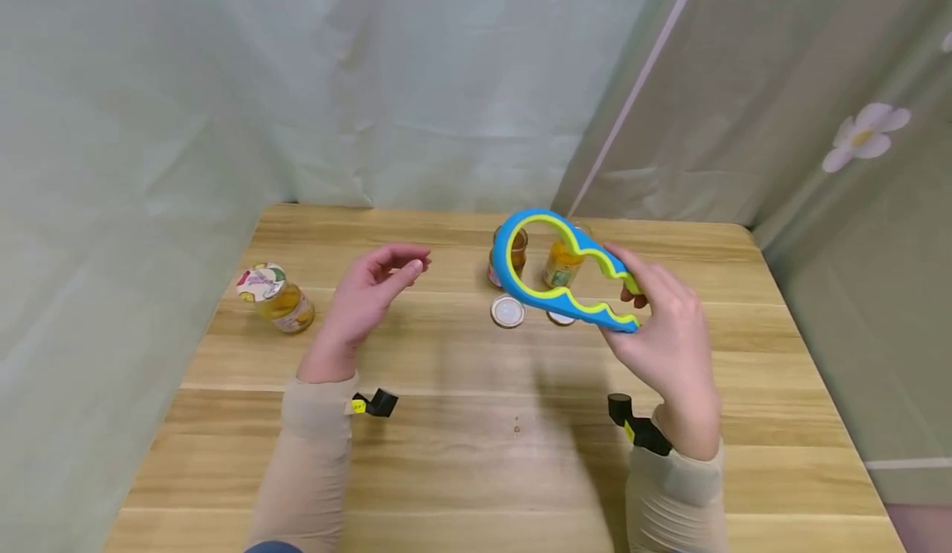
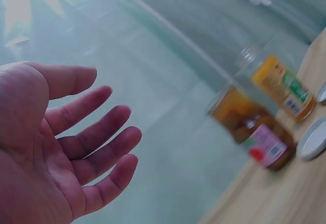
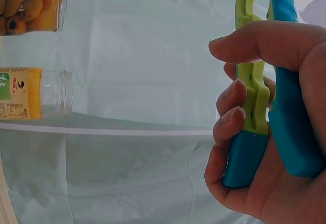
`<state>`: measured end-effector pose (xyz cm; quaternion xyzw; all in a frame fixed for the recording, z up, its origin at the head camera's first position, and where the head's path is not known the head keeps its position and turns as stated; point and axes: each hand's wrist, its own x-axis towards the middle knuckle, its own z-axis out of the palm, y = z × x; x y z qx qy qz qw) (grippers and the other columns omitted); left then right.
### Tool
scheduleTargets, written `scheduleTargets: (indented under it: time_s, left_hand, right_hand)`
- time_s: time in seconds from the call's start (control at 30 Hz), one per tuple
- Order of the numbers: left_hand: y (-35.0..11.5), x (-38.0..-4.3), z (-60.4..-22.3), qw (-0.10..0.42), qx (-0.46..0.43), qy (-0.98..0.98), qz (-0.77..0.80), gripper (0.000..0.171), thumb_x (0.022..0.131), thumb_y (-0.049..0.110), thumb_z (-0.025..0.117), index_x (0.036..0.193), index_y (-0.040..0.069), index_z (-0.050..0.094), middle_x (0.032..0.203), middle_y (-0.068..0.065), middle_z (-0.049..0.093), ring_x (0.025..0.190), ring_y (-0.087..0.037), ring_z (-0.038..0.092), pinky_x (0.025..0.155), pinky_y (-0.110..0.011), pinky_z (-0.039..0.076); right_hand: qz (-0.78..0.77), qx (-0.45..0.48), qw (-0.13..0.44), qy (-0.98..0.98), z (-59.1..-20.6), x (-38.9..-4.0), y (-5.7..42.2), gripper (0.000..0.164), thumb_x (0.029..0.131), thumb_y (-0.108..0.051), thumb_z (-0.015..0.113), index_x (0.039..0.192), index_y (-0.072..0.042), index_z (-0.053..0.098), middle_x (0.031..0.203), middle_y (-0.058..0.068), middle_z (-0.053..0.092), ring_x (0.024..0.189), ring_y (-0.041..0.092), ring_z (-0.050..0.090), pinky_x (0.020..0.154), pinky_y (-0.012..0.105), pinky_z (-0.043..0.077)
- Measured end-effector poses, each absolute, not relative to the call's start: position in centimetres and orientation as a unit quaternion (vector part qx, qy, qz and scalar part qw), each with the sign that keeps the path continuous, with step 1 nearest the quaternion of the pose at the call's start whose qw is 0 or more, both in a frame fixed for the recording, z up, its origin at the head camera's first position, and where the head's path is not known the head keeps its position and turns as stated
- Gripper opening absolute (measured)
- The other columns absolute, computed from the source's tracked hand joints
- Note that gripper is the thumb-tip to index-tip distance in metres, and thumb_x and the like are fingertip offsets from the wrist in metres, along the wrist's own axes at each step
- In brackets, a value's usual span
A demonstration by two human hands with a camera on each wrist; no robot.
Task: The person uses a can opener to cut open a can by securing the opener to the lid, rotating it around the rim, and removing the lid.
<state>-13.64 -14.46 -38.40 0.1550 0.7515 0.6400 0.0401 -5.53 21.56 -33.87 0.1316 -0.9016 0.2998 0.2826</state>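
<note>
Blue-and-lime jar opener (image 1: 556, 302) raised over table (image 1: 461, 487); right hand (image 1: 669, 330) has fingers curled round handles (image 3: 247, 158). Likely light, springy, tough; best held by scalloped grips (lime lining (image 3: 256, 114) probably resists slipping). Left hand (image 1: 372, 288) empty, fingers relaxed, slightly apart.

The left hand (image 1: 364, 297) and right hand (image 1: 673, 321) are bare. Beige sleeves (image 1: 308, 470) fit closely over both forearms, finely creased, with a smoother band at each wrist. The left wrist carries a black mount (image 1: 383, 403) with a blocky end; its right counterpart (image 1: 649, 436) ends in a rounder piece. Each bears a small yellow label (image 1: 359, 407). Dark blue fabric (image 1: 273, 548) edges the left sleeve's lower end.
</note>
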Motion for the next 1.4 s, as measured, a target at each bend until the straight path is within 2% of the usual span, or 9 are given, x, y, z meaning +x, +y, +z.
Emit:
scheduleTargets:
  time_s: [0.4,0.57,0.7,0.83,0.93,1.07,1.17,1.27,1.4]
  left_hand:
    - [-18.7,-12.6,-37.5,-0.051,0.125,0.759,0.637,0.03,0.098,0.018,0.064,0.121,-0.001,0.064,0.116,-0.011,0.066,0.106,-0.029,0.058,0.086,-0.019,0.049]
    - [-20.7,-12.1,-37.4,-0.114,0.11,0.738,0.656,0.028,0.094,0.008,0.067,0.119,-0.005,0.064,0.111,-0.009,0.068,0.101,-0.026,0.06,0.083,-0.019,0.05]
    - [-22.9,-12.2,-37.6,-0.179,0.105,0.715,0.667,0.028,0.089,-0.003,0.069,0.115,-0.011,0.063,0.108,-0.011,0.068,0.098,-0.023,0.059,0.081,-0.02,0.047]
    - [-25.7,-12.8,-38.1,-0.237,0.098,0.71,0.656,0.037,0.082,-0.013,0.071,0.117,-0.013,0.061,0.113,-0.016,0.065,0.102,-0.023,0.057,0.081,-0.022,0.044]
    - [-27.8,-13.1,-38.5,-0.256,0.078,0.701,0.661,0.047,0.078,-0.016,0.072,0.123,-0.011,0.06,0.12,-0.019,0.061,0.11,-0.026,0.053,0.083,-0.023,0.042]
    - [-29.8,-12.9,-39.1,-0.247,0.052,0.695,0.673,0.057,0.077,-0.016,0.073,0.13,-0.004,0.058,0.128,-0.019,0.057,0.119,-0.029,0.047,0.086,-0.023,0.041]
    - [-31.2,-12.6,-39.7,-0.22,0.049,0.698,0.68,0.065,0.076,-0.019,0.072,0.135,0.001,0.055,0.132,-0.019,0.054,0.123,-0.031,0.045,0.087,-0.022,0.043]
    - [-32.5,-12.4,-40.4,-0.169,0.072,0.701,0.689,0.081,0.071,-0.027,0.069,0.143,0.004,0.048,0.139,-0.019,0.049,0.127,-0.033,0.04,0.09,-0.02,0.044]
    - [-33.9,-12.4,-42.0,-0.077,0.11,0.725,0.676,0.102,0.066,-0.034,0.068,0.153,0.01,0.034,0.148,-0.015,0.041,0.132,-0.028,0.035,0.094,-0.016,0.041]
  right_hand:
    - [0.29,0.127,0.282,-0.906,-34.0,-5.4,22.1,0.074,0.065,-0.01,0.081,0.134,-0.026,0.062,0.077,-0.003,0.057,0.071,0.016,0.051,0.069,0.042,0.041]
    - [0.29,0.128,0.28,-0.906,-34.2,-5.3,22.3,0.075,0.064,-0.008,0.08,0.135,-0.025,0.061,0.077,-0.002,0.057,0.07,0.015,0.051,0.068,0.041,0.041]
    - [0.285,0.133,0.283,-0.906,-34.3,-5.4,22.3,0.072,0.066,-0.01,0.079,0.134,-0.024,0.062,0.077,-0.001,0.058,0.07,0.015,0.052,0.066,0.041,0.043]
    - [0.279,0.137,0.285,-0.907,-34.4,-5.6,22.5,0.069,0.068,-0.013,0.077,0.134,-0.024,0.062,0.078,0.001,0.058,0.07,0.015,0.053,0.064,0.04,0.045]
    - [0.277,0.137,0.284,-0.908,-34.4,-5.6,22.5,0.069,0.069,-0.014,0.077,0.135,-0.025,0.061,0.078,0.0,0.058,0.07,0.015,0.052,0.063,0.039,0.045]
    - [0.277,0.135,0.286,-0.908,-34.4,-5.6,22.4,0.07,0.068,-0.013,0.078,0.135,-0.025,0.061,0.078,-0.001,0.058,0.069,0.015,0.052,0.062,0.038,0.044]
    - [0.276,0.133,0.283,-0.909,-34.4,-5.4,22.4,0.07,0.067,-0.013,0.077,0.134,-0.026,0.061,0.079,-0.001,0.059,0.069,0.013,0.052,0.062,0.037,0.044]
    - [0.275,0.136,0.285,-0.908,-34.4,-5.4,22.3,0.07,0.067,-0.013,0.078,0.134,-0.026,0.061,0.08,-0.002,0.059,0.07,0.013,0.052,0.062,0.038,0.044]
    - [0.276,0.136,0.29,-0.906,-34.5,-5.4,22.2,0.072,0.066,-0.011,0.079,0.134,-0.026,0.062,0.078,-0.003,0.058,0.069,0.013,0.051,0.062,0.039,0.043]
